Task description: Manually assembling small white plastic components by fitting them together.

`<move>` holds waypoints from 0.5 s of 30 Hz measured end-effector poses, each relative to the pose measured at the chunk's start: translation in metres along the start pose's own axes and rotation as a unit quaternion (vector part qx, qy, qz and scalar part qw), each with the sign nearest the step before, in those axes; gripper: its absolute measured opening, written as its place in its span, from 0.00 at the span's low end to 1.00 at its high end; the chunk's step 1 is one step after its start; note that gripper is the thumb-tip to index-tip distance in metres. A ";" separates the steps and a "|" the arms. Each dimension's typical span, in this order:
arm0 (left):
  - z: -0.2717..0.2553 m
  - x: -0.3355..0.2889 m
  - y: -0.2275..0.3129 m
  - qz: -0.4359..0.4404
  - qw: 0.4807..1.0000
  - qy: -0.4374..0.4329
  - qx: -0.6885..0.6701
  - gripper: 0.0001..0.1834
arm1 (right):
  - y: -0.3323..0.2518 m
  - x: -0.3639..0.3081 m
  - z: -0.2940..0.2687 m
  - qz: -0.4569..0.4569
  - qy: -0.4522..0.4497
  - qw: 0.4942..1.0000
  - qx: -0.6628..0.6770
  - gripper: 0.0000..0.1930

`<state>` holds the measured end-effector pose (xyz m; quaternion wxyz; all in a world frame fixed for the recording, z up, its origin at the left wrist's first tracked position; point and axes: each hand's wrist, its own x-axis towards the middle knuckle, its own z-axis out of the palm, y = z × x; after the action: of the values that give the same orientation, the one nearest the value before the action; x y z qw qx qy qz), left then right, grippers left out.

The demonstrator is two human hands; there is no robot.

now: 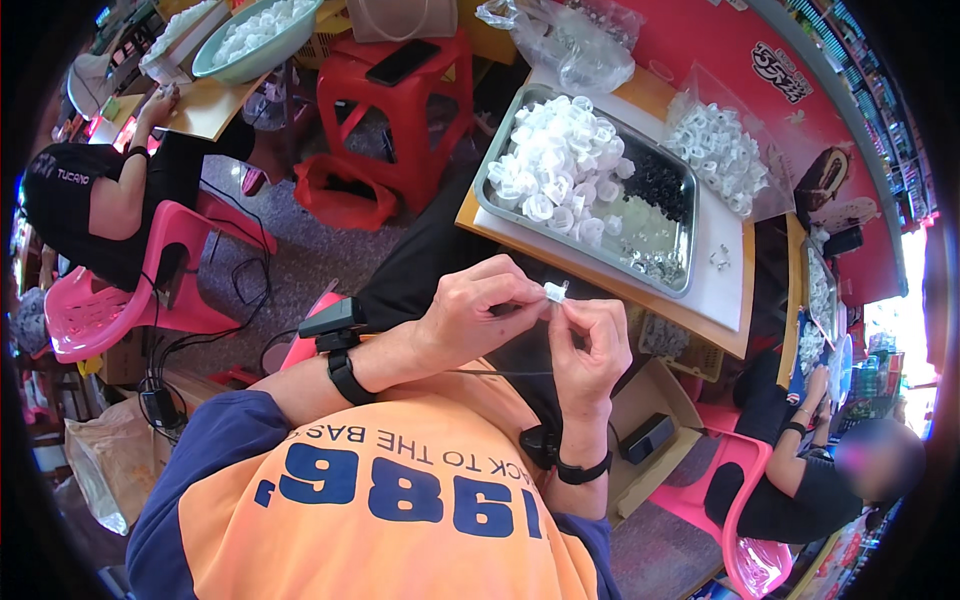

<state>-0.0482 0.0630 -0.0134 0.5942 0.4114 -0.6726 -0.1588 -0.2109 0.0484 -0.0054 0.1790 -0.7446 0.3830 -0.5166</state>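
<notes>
Between my two hands is a small white plastic part (555,291), pinched by the fingertips in front of my chest. My left hand (480,310) grips it from the left with thumb and forefinger. From the right, my right hand (590,345) closes on its lower side. Just beyond my hands lies a metal tray (640,262). In it are a heap of white plastic parts (560,160), a pile of small black pieces (660,185) and small metal-looking bits (655,266). The finer detail of the held part is too small to make out.
The tray stands on a wooden table (735,335) beside a clear bag of white parts (715,150). A red stool (400,110) bears a dark phone (403,62). Co-workers sit on pink chairs (180,265) at left and right. An open cardboard box (640,465) is by my right forearm.
</notes>
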 end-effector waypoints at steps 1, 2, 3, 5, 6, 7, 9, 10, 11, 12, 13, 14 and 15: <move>0.000 0.000 -0.001 0.004 1.000 0.007 -0.004 0.11 | -0.001 0.001 0.000 -0.007 0.002 1.000 -0.011 0.12; 0.000 0.000 -0.001 0.003 1.000 0.006 -0.004 0.11 | -0.002 0.001 0.000 -0.015 0.004 1.000 -0.022 0.12; -0.001 0.001 0.000 0.004 1.000 0.002 -0.005 0.11 | -0.002 0.001 -0.001 -0.014 0.004 1.000 -0.022 0.12; -0.002 0.003 0.000 0.005 1.000 -0.002 -0.007 0.11 | -0.001 0.002 -0.003 -0.020 0.001 1.000 -0.019 0.13; -0.004 0.004 -0.001 0.028 1.000 -0.007 -0.005 0.12 | -0.001 0.002 -0.004 -0.020 0.000 1.000 -0.019 0.13; -0.006 0.004 -0.001 0.052 0.999 -0.012 -0.002 0.13 | -0.001 0.003 -0.004 -0.042 0.010 0.999 -0.022 0.13; -0.008 0.003 0.002 0.061 0.998 -0.015 0.010 0.13 | -0.002 0.004 -0.005 -0.063 0.019 0.998 -0.024 0.13; -0.009 0.003 0.003 0.072 0.997 -0.020 0.023 0.14 | -0.003 0.004 -0.006 -0.080 0.022 0.996 -0.034 0.13; -0.008 0.003 0.004 0.071 0.997 -0.019 0.023 0.14 | -0.004 0.004 -0.006 -0.098 0.024 0.994 -0.043 0.13; -0.007 0.003 0.004 0.083 0.996 -0.006 0.029 0.13 | -0.005 0.004 -0.006 -0.098 0.024 0.994 -0.043 0.13; -0.007 0.003 0.005 0.095 0.995 0.008 0.035 0.12 | -0.006 0.004 -0.006 -0.103 0.023 0.993 -0.042 0.13; -0.006 0.004 0.005 0.095 0.995 0.009 0.035 0.12 | -0.006 0.004 -0.006 -0.109 0.022 0.993 -0.041 0.13; -0.006 0.004 0.004 0.102 0.994 0.010 0.038 0.12 | -0.007 0.004 -0.006 -0.108 0.022 0.993 -0.042 0.13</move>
<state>-0.0438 0.0644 -0.0063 0.5981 0.3649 -0.7104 -0.0671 -0.2133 0.0506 0.0038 0.0825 -0.7770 0.3252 -0.5327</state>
